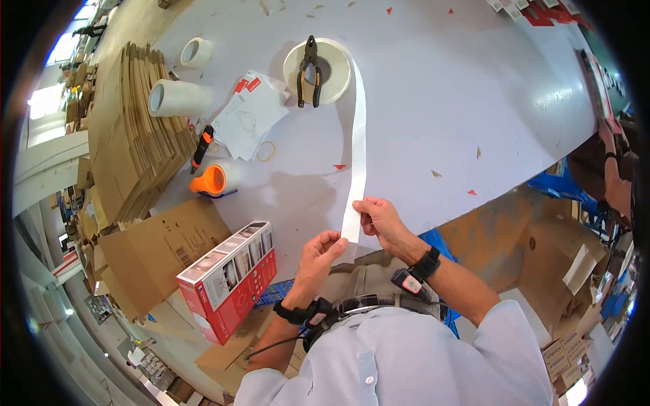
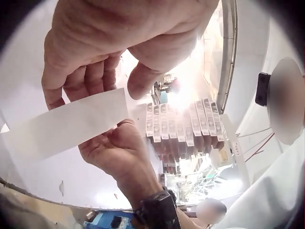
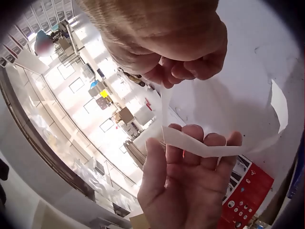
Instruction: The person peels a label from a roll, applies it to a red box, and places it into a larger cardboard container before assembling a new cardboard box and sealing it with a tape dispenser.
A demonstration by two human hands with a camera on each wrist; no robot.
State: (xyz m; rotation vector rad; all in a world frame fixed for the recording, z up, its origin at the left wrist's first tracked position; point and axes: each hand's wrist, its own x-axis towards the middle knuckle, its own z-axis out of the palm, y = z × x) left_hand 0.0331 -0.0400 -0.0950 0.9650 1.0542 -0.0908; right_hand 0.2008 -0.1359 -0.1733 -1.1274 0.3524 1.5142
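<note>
White strip (image 1: 359, 128) near table edge (image 1: 501, 181), in right hand's (image 1: 382, 222) pinch, left hand's (image 1: 317, 258) grip unclear, room rightward

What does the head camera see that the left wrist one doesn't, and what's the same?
Only the head view shows pliers lying on a white roll, and the red box.
Only the left wrist view shows a large blurred head beside a black device.
Both show the white strip, left hand and right hand.
</note>
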